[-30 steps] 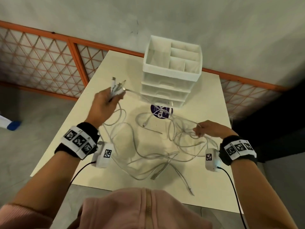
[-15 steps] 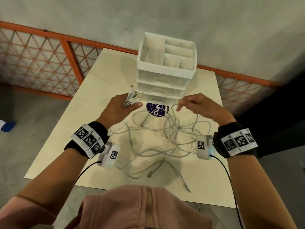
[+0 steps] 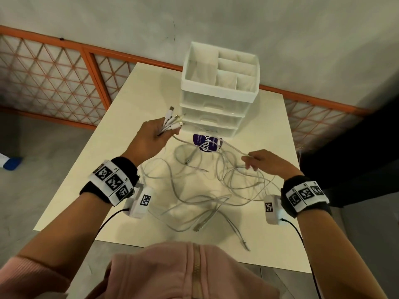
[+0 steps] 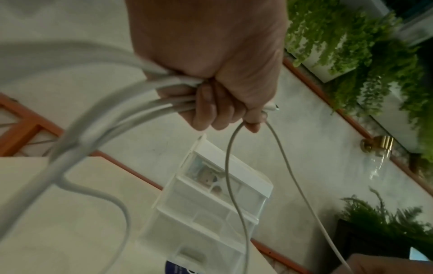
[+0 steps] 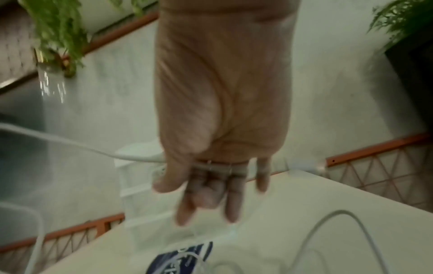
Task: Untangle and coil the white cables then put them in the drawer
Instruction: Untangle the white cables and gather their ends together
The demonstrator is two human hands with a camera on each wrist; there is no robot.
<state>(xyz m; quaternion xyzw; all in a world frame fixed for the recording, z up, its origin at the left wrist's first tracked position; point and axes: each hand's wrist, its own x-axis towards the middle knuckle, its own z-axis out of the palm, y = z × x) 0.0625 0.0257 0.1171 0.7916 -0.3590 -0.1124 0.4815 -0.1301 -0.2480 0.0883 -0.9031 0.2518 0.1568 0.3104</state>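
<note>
A tangle of white cables [image 3: 207,190] lies spread over the cream table [image 3: 90,190]. My left hand [image 3: 151,137] is raised above the table's left middle and grips a bundle of cable ends [image 3: 172,119], their plugs fanning out towards the drawer unit [image 3: 218,91]. In the left wrist view the fingers [image 4: 211,113] curl round several strands [image 4: 140,103]. My right hand [image 3: 263,162] is at the right and pinches one cable strand [image 3: 233,148] that runs taut across to the left hand. The right wrist view is blurred; a cable [image 5: 131,157] passes behind the fingers [image 5: 211,189].
The white drawer unit has an open compartment tray on top and three shut drawers below. A purple round label [image 3: 206,142] lies in front of it. An orange lattice railing [image 3: 54,72] runs behind the table. Loose plug ends [image 3: 246,244] reach towards the table's near edge.
My right hand has drawn back to the right and lower, pulling one strand taut. My left hand has lifted slightly with its bundle of ends.
</note>
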